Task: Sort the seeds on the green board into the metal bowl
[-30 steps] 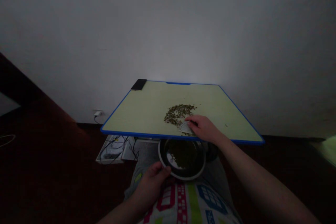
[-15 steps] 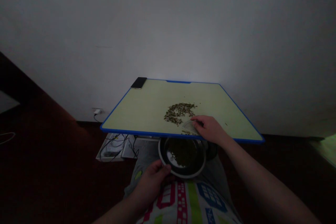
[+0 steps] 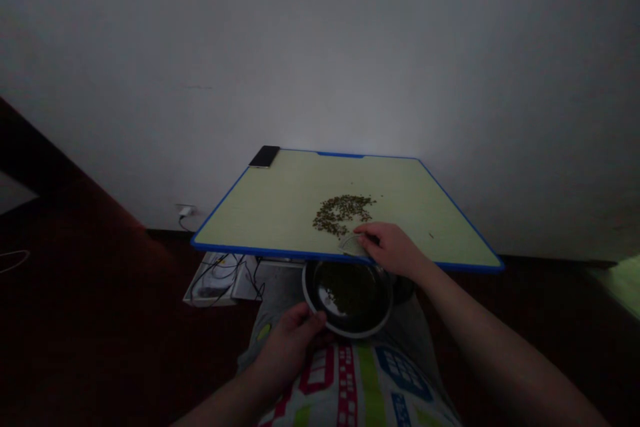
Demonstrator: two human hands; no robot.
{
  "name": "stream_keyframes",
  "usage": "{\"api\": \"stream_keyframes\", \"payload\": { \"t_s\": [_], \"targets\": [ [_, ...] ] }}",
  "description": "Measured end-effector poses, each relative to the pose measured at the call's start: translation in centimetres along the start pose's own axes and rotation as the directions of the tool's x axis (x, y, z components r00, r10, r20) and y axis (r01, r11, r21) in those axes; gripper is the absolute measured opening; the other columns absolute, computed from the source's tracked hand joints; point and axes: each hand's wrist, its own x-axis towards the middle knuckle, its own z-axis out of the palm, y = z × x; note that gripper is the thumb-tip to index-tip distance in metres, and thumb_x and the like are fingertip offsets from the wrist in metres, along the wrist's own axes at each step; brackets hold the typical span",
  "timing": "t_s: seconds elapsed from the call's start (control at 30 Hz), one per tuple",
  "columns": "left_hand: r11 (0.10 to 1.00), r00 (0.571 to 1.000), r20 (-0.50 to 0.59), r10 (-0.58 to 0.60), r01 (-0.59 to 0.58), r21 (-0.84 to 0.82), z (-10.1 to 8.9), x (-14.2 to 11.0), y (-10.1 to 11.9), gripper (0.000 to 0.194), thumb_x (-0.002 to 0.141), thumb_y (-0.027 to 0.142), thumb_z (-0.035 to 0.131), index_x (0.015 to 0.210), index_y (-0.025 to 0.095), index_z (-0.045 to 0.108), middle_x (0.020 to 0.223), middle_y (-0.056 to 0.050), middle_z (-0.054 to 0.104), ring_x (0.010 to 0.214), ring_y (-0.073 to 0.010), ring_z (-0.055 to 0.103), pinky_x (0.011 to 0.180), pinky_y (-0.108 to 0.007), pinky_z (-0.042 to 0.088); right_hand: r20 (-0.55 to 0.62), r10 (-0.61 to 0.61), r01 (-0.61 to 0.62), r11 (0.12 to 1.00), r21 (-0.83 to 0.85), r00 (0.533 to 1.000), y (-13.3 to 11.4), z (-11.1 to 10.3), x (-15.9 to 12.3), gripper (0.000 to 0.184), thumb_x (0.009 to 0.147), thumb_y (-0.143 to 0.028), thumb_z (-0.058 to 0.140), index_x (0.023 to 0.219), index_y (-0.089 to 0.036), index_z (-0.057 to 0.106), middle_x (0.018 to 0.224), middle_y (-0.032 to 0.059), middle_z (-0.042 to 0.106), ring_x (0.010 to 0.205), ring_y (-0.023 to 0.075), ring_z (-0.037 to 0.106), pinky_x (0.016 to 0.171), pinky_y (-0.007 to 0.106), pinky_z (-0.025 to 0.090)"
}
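My right hand (image 3: 393, 248) pinches a clear protractor (image 3: 352, 245) flat against the table top near its front edge. Just beyond the protractor lies a loose, curved patch of small brownish-green grains (image 3: 334, 213), too small to name. My left hand (image 3: 299, 328) grips the near left rim of a round metal bowl (image 3: 353, 333), thumb on top. The bowl rests at my lap, its far side tucked under the table's front edge. Dark grains (image 3: 349, 287) cover most of its bottom, with a bright bare spot at the left.
The pale table (image 3: 270, 213) has a raised blue rim and stands against a grey wall (image 3: 320, 47). A black phone (image 3: 265, 156) lies at its far left corner. Under the table, a white box (image 3: 210, 287) holds cables. A charger (image 3: 186, 211) is plugged into the wall.
My right hand has moved the protractor left and toward the table's front edge. The few grains that lay by that edge no longer show on the table. My left hand and the bowl stay put.
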Motion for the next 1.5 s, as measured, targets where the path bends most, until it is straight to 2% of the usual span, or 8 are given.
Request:
{"api": "stream_keyframes", "payload": {
  "t_s": [0.2,0.33,0.5,0.63,0.77,1.0,1.13,1.5],
  "targets": [
    [1.0,1.0,-0.011,-0.012,0.012,-0.014,0.1,-0.2,0.3,0.038,0.055,0.04,0.087,0.078,0.015,0.072,0.084,-0.009,0.078,0.081,-0.0234,0.072,0.081,-0.034,0.054,0.014,-0.014,0.014,0.999,0.034,1.0,-0.9,0.2,-0.5,0.028,0.088,-0.024,0.052,0.107,-0.019,0.071,0.105,0.0086,0.074,0.097,0.023,0.068,0.087,0.036,0.051],
    [1.0,1.0,-0.023,-0.012,0.012,-0.021,0.1,-0.1,0.2,0.037,0.054,0.04,0.088,0.077,0.015,0.072,0.081,-0.008,0.077,0.078,-0.0216,0.072,0.079,-0.032,0.055,0.039,-0.048,0.041,0.988,0.146,0.998,-1.4,0.1,-1.0,0.025,0.086,-0.025,0.054,0.104,-0.021,0.071,0.1,0.0057,0.074,0.092,0.0202,0.068,0.082,0.033,0.05],
    [0.999,1.0,-0.014,-0.01,0.009,-0.046,0.0,0.1,0.0,0.039,0.052,0.041,0.089,0.075,0.014,0.072,0.079,-0.008,0.077,0.076,-0.021,0.072,0.078,-0.032,0.054,-0.059,0.076,-0.062,0.975,0.212,0.995,-0.1,-0.7,-0.5,0.026,0.083,-0.024,0.052,0.101,-0.018,0.07,0.078,0.0031,0.071,0.068,0.0162,0.062,0.065,0.028,0.047],
    [0.999,1.0,-0.003,-0.004,0.004,-0.037,-0.1,0.3,-0.1,0.039,0.054,0.041,0.088,0.077,0.014,0.072,0.081,-0.009,0.078,0.078,-0.0227,0.073,0.077,-0.032,0.054,-0.135,0.156,-0.131,0.975,0.178,0.978,2.1,-1.3,0.4,0.027,0.082,-0.027,0.051,0.1,-0.018,0.07,0.072,0.0021,0.067,0.061,0.0153,0.057,0.058,0.027,0.043],
    [0.998,1.0,0.0,0.001,-0.001,-0.059,-0.3,0.4,-0.4,0.038,0.053,0.041,0.088,0.076,0.014,0.072,0.079,-0.008,0.078,0.075,-0.0215,0.073,0.075,-0.03,0.055,-0.146,0.195,-0.18,0.978,0.109,0.97,3.4,-1.5,0.8,0.027,0.083,-0.026,0.051,0.1,-0.018,0.07,0.072,0.0027,0.067,0.063,0.0162,0.057,0.06,0.028,0.043],
    [0.998,1.0,-0.004,-0.004,0.004,-0.055,-0.4,0.2,-0.5,0.038,0.053,0.041,0.088,0.076,0.015,0.073,0.078,-0.007,0.079,0.073,-0.0199,0.073,0.076,-0.029,0.056,-0.113,0.126,-0.125,0.992,0.017,0.985,3.4,-1.0,1.4,0.027,0.084,-0.021,0.052,0.102,-0.017,0.071,0.085,0.0065,0.072,0.073,0.0172,0.061,0.071,0.03,0.046],
    [0.998,1.0,-0.019,-0.007,0.005,-0.059,-0.3,0.3,-0.4,0.039,0.049,0.042,0.09,0.073,0.016,0.073,0.076,-0.006,0.078,0.071,-0.0187,0.072,0.071,-0.028,0.056,-0.121,0.111,-0.111,0.994,0.01,0.986,3.3,-0.8,1.7,0.026,0.085,-0.021,0.052,0.103,-0.018,0.071,0.084,0.006,0.072,0.073,0.0171,0.062,0.073,0.03,0.047],
    [1.0,0.999,-0.034,-0.01,0.009,-0.03,-0.4,0.2,-0.4,0.039,0.052,0.042,0.089,0.075,0.016,0.073,0.08,-0.007,0.079,0.075,-0.0195,0.072,0.075,-0.029,0.056,-0.097,0.12,-0.12,0.993,0.009,0.988,3.0,-0.7,1.8,0.027,0.086,-0.022,0.051,0.104,-0.017,0.071,0.088,0.0073,0.072,0.076,0.0179,0.062,0.074,0.03,0.047]
  ]
}}
